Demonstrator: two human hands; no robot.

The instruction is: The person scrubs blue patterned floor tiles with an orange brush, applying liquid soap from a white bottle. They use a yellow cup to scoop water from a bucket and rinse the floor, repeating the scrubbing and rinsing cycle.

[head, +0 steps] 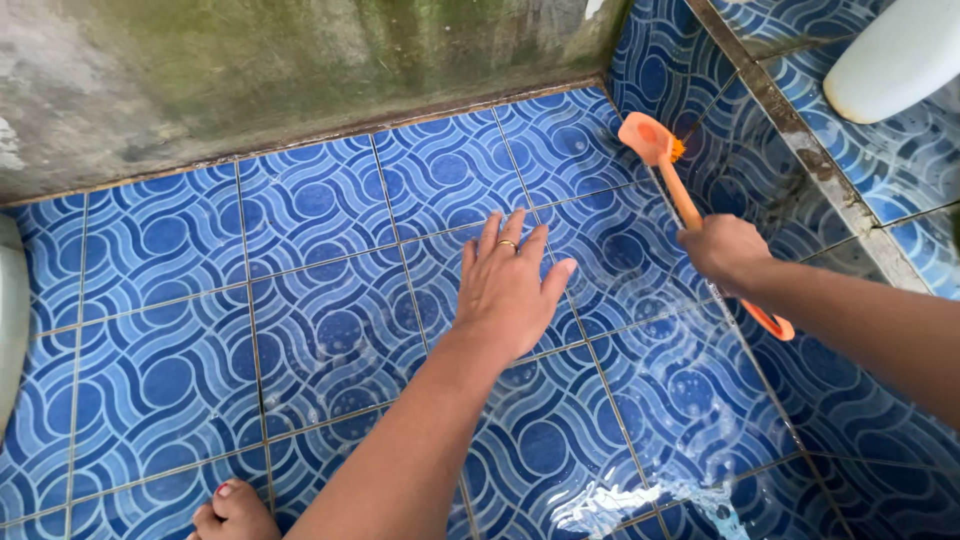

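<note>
The left hand (508, 290) lies open and flat on the wet blue tiled floor (320, 300), seemingly for support, while the right hand (725, 250) grips the orange scrub brush (668, 170), its head angled into the step's base.

Wet blue patterned tile floor (300, 300) — left hand (510, 290) flat at centre, bare foot (235, 512) at the bottom edge.

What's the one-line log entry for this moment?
right hand: grips orange scrub brush at tiled step | left hand: flat, open on wet blue floor tiles
</note>
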